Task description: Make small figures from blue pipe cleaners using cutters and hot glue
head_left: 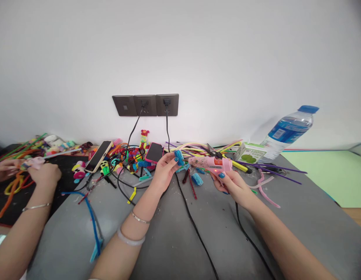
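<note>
My left hand (165,170) pinches a small blue coiled pipe-cleaner piece (178,156) above the grey table (174,233). My right hand (231,186) grips a pink hot glue gun (211,163), its nozzle pointing left and almost touching the blue piece. The gun's black cord (250,243) runs back along my right forearm. More blue coiled pieces (197,179) lie on the table just below the gun.
Another person's hands (43,173) work with pipe cleaners at the far left. Two phones (98,156) (154,152), a heap of coloured craft pieces (130,157), loose pipe cleaners (268,194), a small green carton (249,152) and a water bottle (287,132) stand along the wall. Cables run from the wall sockets (145,105).
</note>
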`<state>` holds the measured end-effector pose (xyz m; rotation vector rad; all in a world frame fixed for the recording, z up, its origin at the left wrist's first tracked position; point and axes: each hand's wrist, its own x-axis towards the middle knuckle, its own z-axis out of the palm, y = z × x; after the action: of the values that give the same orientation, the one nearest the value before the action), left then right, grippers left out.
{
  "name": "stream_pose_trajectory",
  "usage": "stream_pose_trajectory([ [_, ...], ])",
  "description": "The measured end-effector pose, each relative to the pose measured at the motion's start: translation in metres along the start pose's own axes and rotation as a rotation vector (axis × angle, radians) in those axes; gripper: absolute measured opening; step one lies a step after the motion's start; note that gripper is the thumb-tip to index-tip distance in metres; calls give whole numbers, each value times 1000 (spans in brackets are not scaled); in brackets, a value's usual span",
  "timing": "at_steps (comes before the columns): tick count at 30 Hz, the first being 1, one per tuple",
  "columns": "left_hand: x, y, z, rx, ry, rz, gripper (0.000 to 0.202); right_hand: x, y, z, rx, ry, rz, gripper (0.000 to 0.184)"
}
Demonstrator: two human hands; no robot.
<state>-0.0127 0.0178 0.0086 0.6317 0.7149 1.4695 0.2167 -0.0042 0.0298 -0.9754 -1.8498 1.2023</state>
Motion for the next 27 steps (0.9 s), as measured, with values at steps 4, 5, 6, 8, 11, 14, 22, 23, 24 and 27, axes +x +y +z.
stream_pose_trajectory([
  [4, 1, 0, -1, -9, 2, 4, 32, 0, 2, -1, -3, -5, 6, 60],
  [5, 1, 0, -1, -12, 4, 4, 32, 0, 2, -1, -1, -6, 8, 60],
  [6, 1, 0, 0, -15, 6, 4, 33, 0, 2, -1, 1, -8, 9, 59],
  [8, 1, 0, 0, -23, 11, 5, 33, 0, 2, -1, 5, -9, 7, 59],
  [11, 1, 1, 0, -33, 16, 7, 32, 0, 2, -1, 2, -16, 6, 58],
  [14, 2, 1, 0, -39, 13, 17, 31, -1, 3, -2, 17, -21, 5, 58],
  [22, 2, 3, -1, -73, 20, 33, 31, -1, 5, -7, 7, -34, -17, 55],
  [23, 2, 3, -1, -79, 26, 31, 31, -1, 5, -9, 2, -37, -28, 55],
  [24, 2, 3, -1, -86, 30, 28, 31, -1, 4, -11, -3, -33, -41, 56],
  [27, 3, 3, -2, -100, 29, 13, 30, -3, 2, -18, 6, 34, -83, 59],
])
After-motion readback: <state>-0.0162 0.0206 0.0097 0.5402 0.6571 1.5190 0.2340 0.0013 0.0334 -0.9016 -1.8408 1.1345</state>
